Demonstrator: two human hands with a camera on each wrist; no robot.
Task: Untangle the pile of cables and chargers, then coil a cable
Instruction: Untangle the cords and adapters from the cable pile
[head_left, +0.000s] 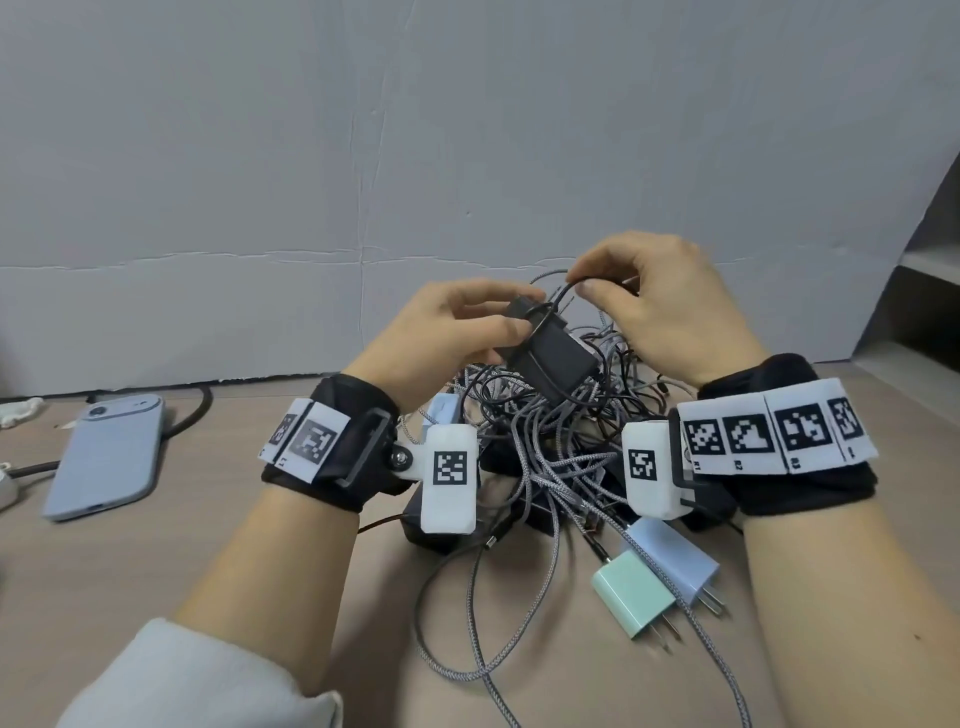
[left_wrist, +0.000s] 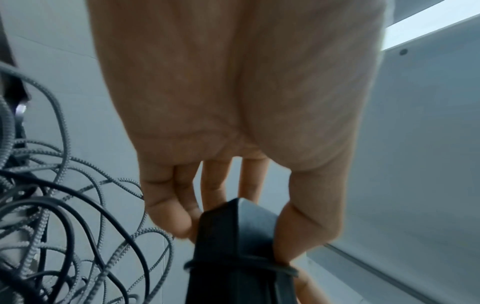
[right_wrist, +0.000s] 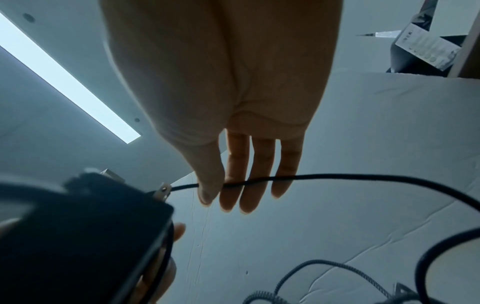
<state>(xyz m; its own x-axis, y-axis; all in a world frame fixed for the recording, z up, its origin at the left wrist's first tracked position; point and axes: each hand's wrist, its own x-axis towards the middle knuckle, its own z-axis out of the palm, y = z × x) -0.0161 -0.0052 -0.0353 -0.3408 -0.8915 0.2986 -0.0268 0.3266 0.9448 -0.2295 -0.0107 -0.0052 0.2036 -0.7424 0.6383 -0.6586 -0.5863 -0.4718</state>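
Black power adapter (head_left: 550, 358) is being held up just above the cable pile (head_left: 540, 447), mid-table, near the far wall. Left hand (head_left: 441, 332) is gripping the adapter body, thumb and fingers clamped on its sides. Right hand (head_left: 654, 306) is pinching a thin black cable (right_wrist: 337, 176) between thumb and fingers, just beside the adapter's prong end; that cable is looping round the adapter body.

Handling call: the adapter is a rigid matte brick, probably the heaviest bit here, so it's the anchor to hold. Thin black cable looks smooth, rubbery, limp; best pinched close to the loop and slid off, not yanked. Grey braided cables (head_left: 524, 467) look textured, stiffer, likely to snag on each other.

Near right of the pile: mint charger (head_left: 631, 592) and pale blue charger (head_left: 670, 561), glossy rounded cubes, metal prongs pointing near-right. Far left on the wood-tone table (head_left: 156, 571): light blue phone (head_left: 104, 457), lying flat.
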